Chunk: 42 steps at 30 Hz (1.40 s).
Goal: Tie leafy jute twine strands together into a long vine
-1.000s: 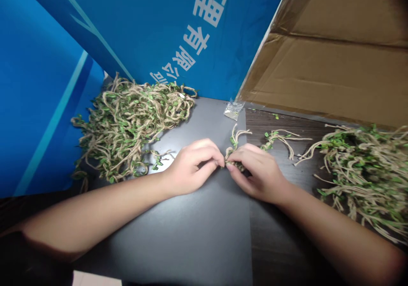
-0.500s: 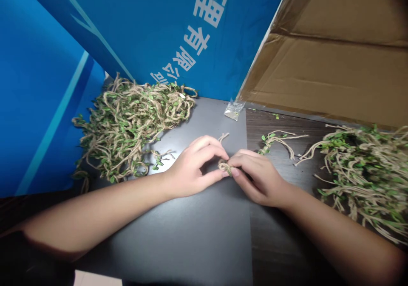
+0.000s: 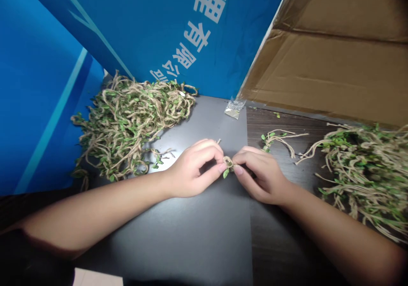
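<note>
A small loop of tan twine (image 3: 228, 162) with a green leaf hanging below it is held between my two hands, over the grey mat (image 3: 197, 239). My left hand (image 3: 199, 167) pinches its left side between thumb and fingers. On its right side, my right hand (image 3: 261, 173) grips the twine with thumb and index finger. A short twine end shows just behind my left fingers. Behind my right hand lies a loose piece of twine with leaves (image 3: 269, 139) on the dark wooden surface.
A large heap of leafy twine (image 3: 127, 124) lies at the left, another heap (image 3: 369, 167) at the right. A small clear plastic bag (image 3: 235, 108) sits near the back. Blue panels (image 3: 127, 22) and a cardboard box (image 3: 344, 73) stand behind. Something pale (image 3: 97, 277) lies at the bottom edge.
The fingertips of my two hands have moved slightly apart. The twine loop between them is now more exposed, and its green leaf shows below.
</note>
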{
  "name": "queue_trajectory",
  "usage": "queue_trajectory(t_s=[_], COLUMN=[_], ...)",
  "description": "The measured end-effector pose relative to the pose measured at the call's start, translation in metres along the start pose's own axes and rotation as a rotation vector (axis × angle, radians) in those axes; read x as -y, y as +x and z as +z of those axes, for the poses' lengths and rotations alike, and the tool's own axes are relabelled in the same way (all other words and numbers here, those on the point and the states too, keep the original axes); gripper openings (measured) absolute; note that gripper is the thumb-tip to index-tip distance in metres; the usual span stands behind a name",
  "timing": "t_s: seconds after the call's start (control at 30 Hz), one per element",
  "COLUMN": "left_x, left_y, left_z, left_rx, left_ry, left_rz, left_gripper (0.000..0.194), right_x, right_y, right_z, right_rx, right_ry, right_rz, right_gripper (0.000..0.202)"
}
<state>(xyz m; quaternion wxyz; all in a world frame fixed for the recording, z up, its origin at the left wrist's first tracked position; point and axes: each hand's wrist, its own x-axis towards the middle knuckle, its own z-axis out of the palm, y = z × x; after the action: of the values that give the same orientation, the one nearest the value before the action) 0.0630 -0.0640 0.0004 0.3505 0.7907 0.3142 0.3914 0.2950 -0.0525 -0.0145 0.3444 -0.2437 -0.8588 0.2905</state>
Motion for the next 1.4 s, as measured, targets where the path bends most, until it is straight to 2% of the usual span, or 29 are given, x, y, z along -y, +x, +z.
queue_trajectory(t_s=[0.17,0.3,0.4,0.47,0.57,0.67,1.0,1.4], left_x=[-0.0016,0.0000,0.0008,0.0002,-0.0015,-0.0020,-0.0003,-0.0014], left_y=[0.0000,-0.0007,-0.0020,-0.0033,-0.0053,-0.0068,-0.0054,-0.0016], left_z=[-0.0001,0.0006,0.0014,0.0016,0.0015,0.0014,0.0025,0.0015], left_rx=[-0.024,-0.052,-0.115,-0.143,-0.105,-0.081,-0.061,-0.095], left_ry=[-0.003,0.008,0.086,0.163,0.264,0.313,0.217,0.095], left_rz=[-0.010,-0.015,-0.006,0.031,0.107,0.125,0.032,-0.004], left_gripper=[0.012,0.009,0.005,0.009,0.014,0.017,0.006,0.004], right_x=[0.0005,0.0013,0.0012,0.0012,0.0015,0.0018,0.0022,0.0010], right_y=[0.0011,0.0023,0.0019,0.0015,0.0014,0.0013,0.0009,-0.0002], right_z=[0.0001,-0.0009,-0.0012,-0.0009,-0.0001,0.0005,0.0011,0.0013], right_rx=[-0.070,-0.076,-0.071,-0.066,-0.057,-0.054,-0.004,-0.013], right_ry=[-0.024,-0.045,-0.062,-0.069,-0.083,-0.082,-0.054,-0.040], right_rz=[-0.033,-0.032,-0.025,-0.026,-0.039,-0.052,-0.046,-0.023], right_gripper=[0.013,0.012,0.012,0.011,0.010,0.010,0.010,0.009])
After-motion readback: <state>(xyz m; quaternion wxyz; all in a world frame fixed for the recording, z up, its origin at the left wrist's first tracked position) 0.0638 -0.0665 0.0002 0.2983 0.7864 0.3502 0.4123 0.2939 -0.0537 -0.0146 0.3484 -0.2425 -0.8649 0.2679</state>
